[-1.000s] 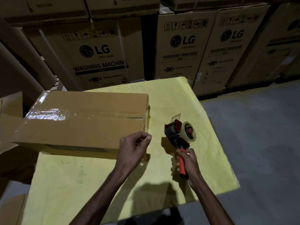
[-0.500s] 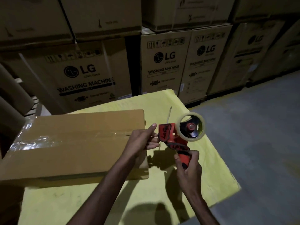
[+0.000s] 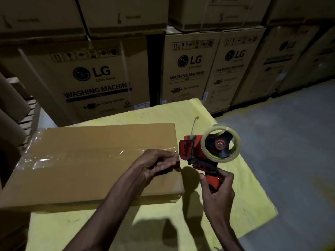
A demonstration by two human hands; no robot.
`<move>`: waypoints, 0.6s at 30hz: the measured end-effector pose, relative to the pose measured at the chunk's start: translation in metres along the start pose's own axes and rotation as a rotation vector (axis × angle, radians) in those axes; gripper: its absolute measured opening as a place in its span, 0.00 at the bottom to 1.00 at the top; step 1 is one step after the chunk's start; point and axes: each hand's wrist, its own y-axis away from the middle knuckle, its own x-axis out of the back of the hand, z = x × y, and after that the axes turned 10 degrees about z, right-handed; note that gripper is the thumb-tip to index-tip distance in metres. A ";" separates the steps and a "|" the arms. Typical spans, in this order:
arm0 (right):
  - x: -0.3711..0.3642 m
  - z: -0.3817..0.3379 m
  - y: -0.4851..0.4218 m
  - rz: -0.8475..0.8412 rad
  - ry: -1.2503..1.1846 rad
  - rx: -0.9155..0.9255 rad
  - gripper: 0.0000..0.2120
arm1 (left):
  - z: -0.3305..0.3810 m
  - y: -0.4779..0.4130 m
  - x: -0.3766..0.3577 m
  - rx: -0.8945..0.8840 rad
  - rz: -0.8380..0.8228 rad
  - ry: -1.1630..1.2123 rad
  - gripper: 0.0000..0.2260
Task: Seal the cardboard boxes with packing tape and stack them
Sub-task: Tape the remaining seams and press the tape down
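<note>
Dim warehouse, LG cartons (image 3: pixel 94 82) walled across 10 to 2 o'clock with a second row on top, grey floor (image 3: pixel 290 151) at 3. Far 9: cardboard tubes (image 3: pixel 10 105) leaning. Yellow table (image 3: pixel 244 187) from 5 to 8, running up past centre. Flat on it, from centre out to 9, box (image 3: pixel 81 178) with flaps closed and clear tape (image 3: pixel 72 158) along the top seam from left end to right edge. On the box's right end, just right of centre, left hand (image 3: pixel 155 165) with fingers nearly straight, laid over the tape end at the edge, curled round nothing. At 3 of that hand, just beside the box edge and held off the table, red dispenser (image 3: pixel 199 156), head toward the box, black scrawl on its side. Mounted on it and facing the camera, roll (image 3: pixel 221 143), a thin ring of tape on a black and red hub. Clear tab sticking up from the dispenser head toward 12. At 5, right hand (image 3: pixel 217 189) wrapped round the dispenser handle, thumb up by the frame. Cannot tell whether tape links dispenser to box. Arm shadows on the table at 6.
</note>
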 end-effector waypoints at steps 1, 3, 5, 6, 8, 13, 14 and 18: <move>0.000 -0.002 -0.002 0.000 0.004 -0.001 0.22 | 0.006 -0.005 0.002 -0.009 0.000 -0.032 0.09; -0.001 -0.006 -0.009 -0.025 0.015 0.006 0.24 | 0.024 -0.015 0.002 -0.061 0.001 -0.165 0.06; -0.002 -0.010 -0.018 -0.091 0.017 0.008 0.26 | 0.049 -0.026 -0.001 -0.153 -0.025 -0.384 0.06; -0.003 -0.011 -0.024 -0.138 0.009 -0.002 0.26 | 0.063 -0.033 -0.004 -0.196 -0.036 -0.515 0.09; -0.007 -0.016 -0.035 -0.235 0.008 -0.019 0.27 | 0.090 -0.054 -0.010 -0.266 -0.027 -0.838 0.09; -0.030 -0.023 -0.058 -0.291 -0.023 -0.038 0.31 | 0.130 -0.091 -0.030 -0.232 -0.031 -1.065 0.08; -0.035 -0.026 -0.061 -0.266 -0.045 -0.046 0.31 | 0.135 -0.094 -0.034 -0.224 -0.046 -1.023 0.08; -0.059 -0.037 -0.077 -0.155 -0.088 -0.043 0.31 | 0.149 -0.111 -0.048 -0.276 -0.001 -0.921 0.07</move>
